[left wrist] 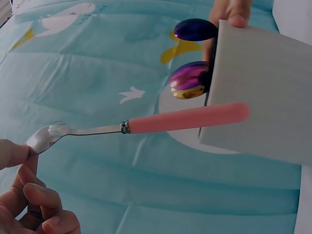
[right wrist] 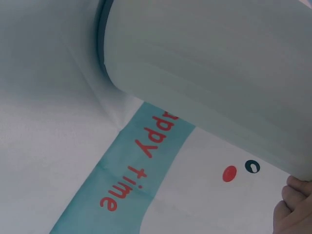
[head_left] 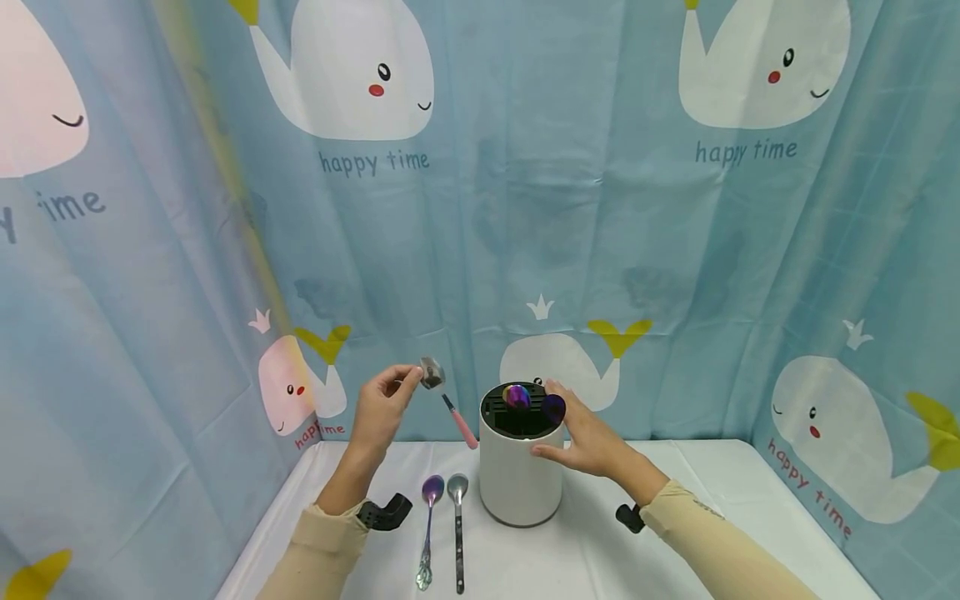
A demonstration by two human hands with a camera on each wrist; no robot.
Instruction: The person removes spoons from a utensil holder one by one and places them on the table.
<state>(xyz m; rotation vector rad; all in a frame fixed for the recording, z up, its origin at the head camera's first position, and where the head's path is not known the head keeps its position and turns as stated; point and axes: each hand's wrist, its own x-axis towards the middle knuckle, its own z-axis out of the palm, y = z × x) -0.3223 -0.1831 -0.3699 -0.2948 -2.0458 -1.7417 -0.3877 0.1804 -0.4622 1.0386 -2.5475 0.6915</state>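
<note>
Pinches a pink-handled spoon (head_left: 462,427) by its bowl, raised, in the left hand (head_left: 381,412); shows a purple spoon (head_left: 431,492) and a black-handled spoon (head_left: 459,533) on the bench (head_left: 600,554), then a white container (head_left: 521,479) topped with spoon heads (head_left: 517,396), gripped at the rim by the right hand (head_left: 592,439).

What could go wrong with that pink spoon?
The pink-handled spoon might slip, because the left hand pinches only its bowl end and the handle sticks out free. If it swings, the handle could knock into the white holder nearby. And if that holder tipped, the shiny spoons poking out of its top might spill, though the right hand grips it.
</note>
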